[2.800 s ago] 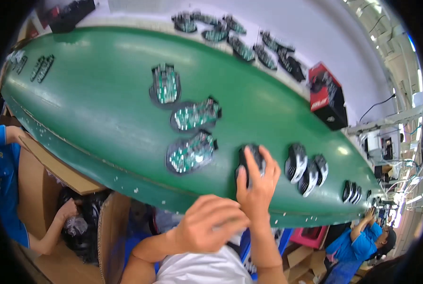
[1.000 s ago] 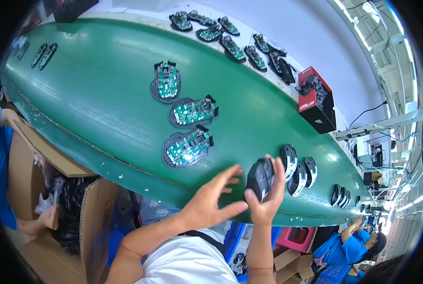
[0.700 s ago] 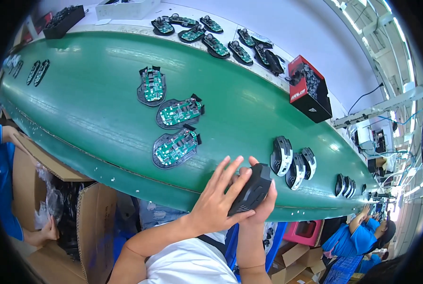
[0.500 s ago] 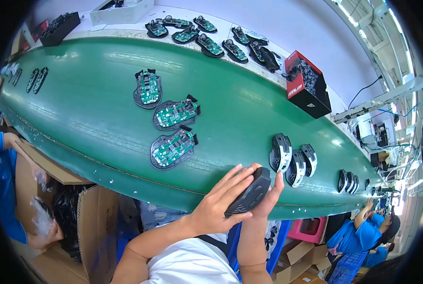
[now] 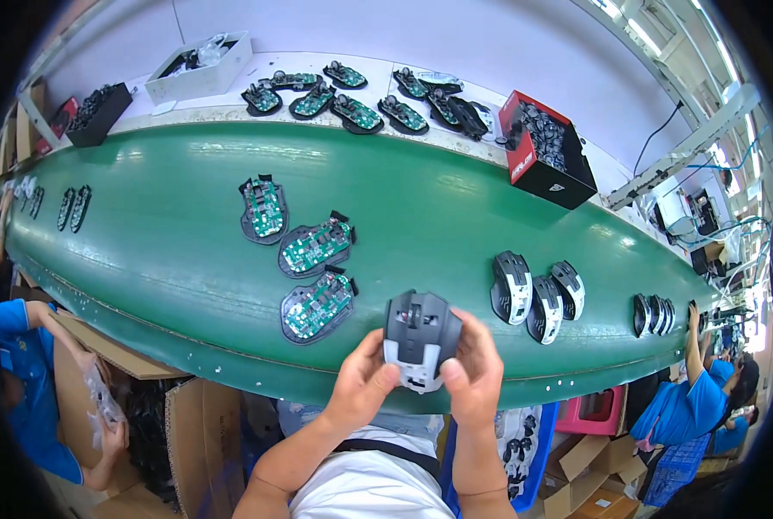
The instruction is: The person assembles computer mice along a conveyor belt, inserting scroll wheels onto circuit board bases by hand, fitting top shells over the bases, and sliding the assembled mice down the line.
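A black computer mouse (image 5: 420,327) with pale grey panels is held over the near edge of the green belt. My left hand (image 5: 362,381) closes on its left side, thumb by the lower corner. My right hand (image 5: 478,368) grips the opposite side, its thumb on the pale panel. Openings show in the mouse's upper face; its underside is hidden. Left of it on the belt lie three black mouse bases with green circuit boards, the nearest base (image 5: 319,305) close to my left hand. To the right sit three black-and-white mice, one of them (image 5: 513,287) nearest my right hand.
A green belt (image 5: 188,259) crosses in front of me. Along its far side are several circuit-board bases (image 5: 356,113), a red-and-black box (image 5: 552,156) of small dark parts and a white box (image 5: 201,73). People in blue work at both sides. Below stands a blue crate (image 5: 542,441).
The mouse has turned in my hands, from its dark side to its face with pale panels, and has moved slightly left. My hands have shifted from wrapping it to gripping its two sides.
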A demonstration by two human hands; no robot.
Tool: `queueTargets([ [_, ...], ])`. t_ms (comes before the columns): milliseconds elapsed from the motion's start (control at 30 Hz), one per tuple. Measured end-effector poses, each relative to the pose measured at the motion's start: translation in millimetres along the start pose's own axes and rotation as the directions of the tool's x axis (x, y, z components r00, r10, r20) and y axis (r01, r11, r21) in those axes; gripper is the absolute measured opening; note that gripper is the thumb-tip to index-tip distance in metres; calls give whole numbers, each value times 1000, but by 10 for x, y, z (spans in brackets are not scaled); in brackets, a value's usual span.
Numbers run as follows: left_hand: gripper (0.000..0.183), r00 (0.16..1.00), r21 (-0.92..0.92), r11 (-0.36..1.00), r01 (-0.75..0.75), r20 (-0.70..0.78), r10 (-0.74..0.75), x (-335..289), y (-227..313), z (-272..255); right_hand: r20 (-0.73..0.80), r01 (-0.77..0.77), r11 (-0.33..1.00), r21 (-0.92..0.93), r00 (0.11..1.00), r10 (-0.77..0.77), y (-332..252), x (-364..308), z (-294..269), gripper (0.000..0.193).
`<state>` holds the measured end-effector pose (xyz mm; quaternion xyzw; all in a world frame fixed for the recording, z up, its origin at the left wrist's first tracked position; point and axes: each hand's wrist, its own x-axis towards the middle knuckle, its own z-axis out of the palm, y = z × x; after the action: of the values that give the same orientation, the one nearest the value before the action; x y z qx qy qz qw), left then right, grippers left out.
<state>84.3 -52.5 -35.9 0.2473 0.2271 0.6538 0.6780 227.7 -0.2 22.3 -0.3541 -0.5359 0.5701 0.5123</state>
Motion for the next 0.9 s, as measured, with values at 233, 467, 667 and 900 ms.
queueTargets([
  [233,60,971,-206,973,107,-189,-147,82,179,105,168,269,824,-498,963,-213,-15,-42,99,48],
  [467,69,977,-556,823,120,-82,-198,213,-59,-60,226,445,675,-589,892,-390,89,-159,392,52],
  [667,67,983,-495,865,84,-104,-155,227,-59,43,238,434,691,-578,900,-366,117,-222,295,52],
  [900,69,875,-22,1000,12,-483,-21,192,-40,134,197,345,861,-373,937,-289,-44,-161,193,51],
])
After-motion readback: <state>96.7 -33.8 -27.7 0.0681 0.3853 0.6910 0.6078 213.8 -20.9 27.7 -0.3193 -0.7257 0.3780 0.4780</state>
